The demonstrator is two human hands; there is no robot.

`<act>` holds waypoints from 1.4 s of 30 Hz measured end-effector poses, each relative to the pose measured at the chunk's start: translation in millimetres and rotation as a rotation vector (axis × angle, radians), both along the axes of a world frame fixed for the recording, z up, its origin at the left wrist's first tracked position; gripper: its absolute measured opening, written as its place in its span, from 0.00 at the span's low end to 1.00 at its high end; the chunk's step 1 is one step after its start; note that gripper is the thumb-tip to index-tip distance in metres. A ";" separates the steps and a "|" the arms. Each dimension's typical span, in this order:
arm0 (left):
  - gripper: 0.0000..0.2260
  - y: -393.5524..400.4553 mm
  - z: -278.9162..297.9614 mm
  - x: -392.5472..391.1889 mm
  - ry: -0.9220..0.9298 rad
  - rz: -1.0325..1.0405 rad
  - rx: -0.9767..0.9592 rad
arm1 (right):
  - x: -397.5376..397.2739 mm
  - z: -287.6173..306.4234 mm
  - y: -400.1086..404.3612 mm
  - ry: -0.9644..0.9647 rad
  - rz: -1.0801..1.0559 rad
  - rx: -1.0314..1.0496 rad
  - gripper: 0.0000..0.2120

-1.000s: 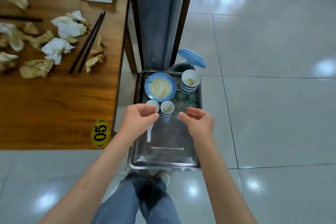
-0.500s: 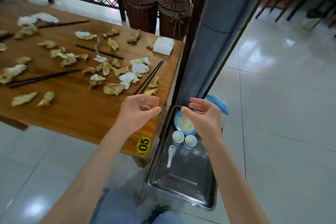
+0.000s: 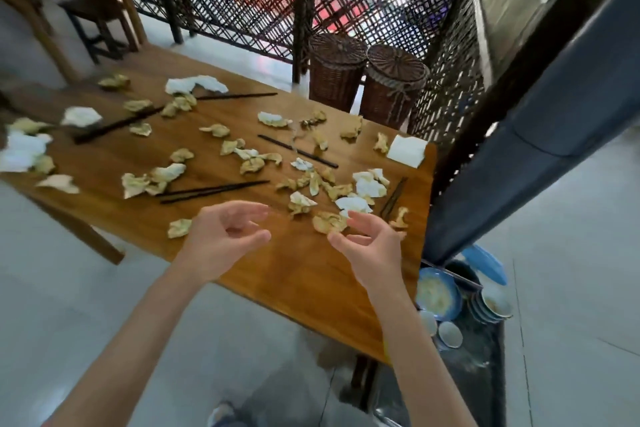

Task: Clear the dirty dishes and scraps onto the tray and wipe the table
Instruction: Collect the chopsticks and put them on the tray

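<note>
Scattered across the brown wooden table (image 3: 304, 274) are crumpled, stained paper napkins (image 3: 363, 189) and dark chopsticks (image 3: 211, 190). Both hands are held empty above its near edge: the left hand (image 3: 225, 241) and the right hand (image 3: 369, 248), fingers spread and loosely curled. Beside the table's right end, the metal tray (image 3: 485, 378) is seen on the floor, loaded with a blue plate (image 3: 438, 293), stacked bowls (image 3: 493, 305) and 2 small cups (image 3: 448, 334).

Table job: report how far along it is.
Done: blue plate, stacked bowls and small cups sit on the metal tray. In hand: nothing; left hand and right hand hover open over the table. Left: crumpled napkins, scraps and chopsticks, then wiping.
</note>
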State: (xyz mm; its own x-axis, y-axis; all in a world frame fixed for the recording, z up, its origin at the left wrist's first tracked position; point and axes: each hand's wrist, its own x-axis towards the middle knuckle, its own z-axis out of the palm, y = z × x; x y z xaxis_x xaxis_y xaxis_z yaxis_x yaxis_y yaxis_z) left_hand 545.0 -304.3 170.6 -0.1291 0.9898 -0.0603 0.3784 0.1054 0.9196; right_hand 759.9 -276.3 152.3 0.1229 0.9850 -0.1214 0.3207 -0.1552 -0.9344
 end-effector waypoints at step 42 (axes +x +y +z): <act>0.15 239.5 -188.2 -199.2 0.729 -0.366 -0.334 | -203.0 -143.7 200.2 -0.198 -0.170 -0.535 0.21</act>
State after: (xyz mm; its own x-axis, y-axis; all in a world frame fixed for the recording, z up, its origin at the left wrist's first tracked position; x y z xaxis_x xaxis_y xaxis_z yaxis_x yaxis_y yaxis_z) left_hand 345.8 -64.8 -17.6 0.0735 0.9220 -0.3801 0.9218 0.0827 0.3787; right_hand 556.9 -76.1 8.6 0.3446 0.7579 -0.5539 0.4099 -0.6523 -0.6376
